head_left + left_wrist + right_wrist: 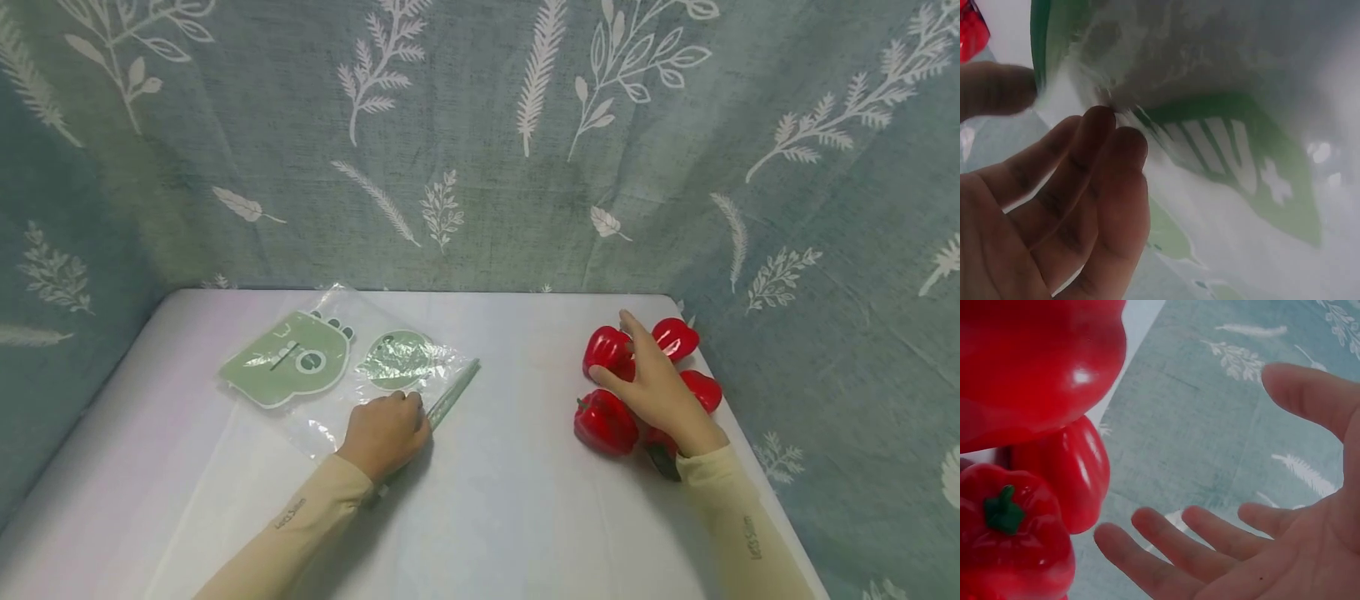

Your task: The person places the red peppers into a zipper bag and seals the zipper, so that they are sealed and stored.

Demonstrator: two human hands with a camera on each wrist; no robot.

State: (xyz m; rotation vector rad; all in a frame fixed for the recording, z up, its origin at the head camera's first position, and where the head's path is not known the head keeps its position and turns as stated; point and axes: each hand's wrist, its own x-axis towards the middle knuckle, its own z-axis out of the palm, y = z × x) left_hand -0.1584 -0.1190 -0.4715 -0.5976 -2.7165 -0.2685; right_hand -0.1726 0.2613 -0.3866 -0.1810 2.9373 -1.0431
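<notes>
A clear plastic bag point(300, 433) printed with green cartoon shapes lies at the left on the white table. My left hand point(386, 435) holds it by its green-edged mouth, fingers curled at the edge. In the left wrist view, the fingertips point(1129, 147) meet the clear film point(1222, 206) and the thumb is at the green rim. At the right, my right hand point(660, 387) hovers over a group of red bell peppers point(606, 422), thumb and fingers spread. In the right wrist view, the palm faces the peppers point(1029, 531) with nothing in it.
The white table point(510, 508) ends at a green-grey leaf-patterned cloth point(480, 208) at the back and on both sides. One red pepper point(675, 339) sits near the right back corner, close to the table's edge.
</notes>
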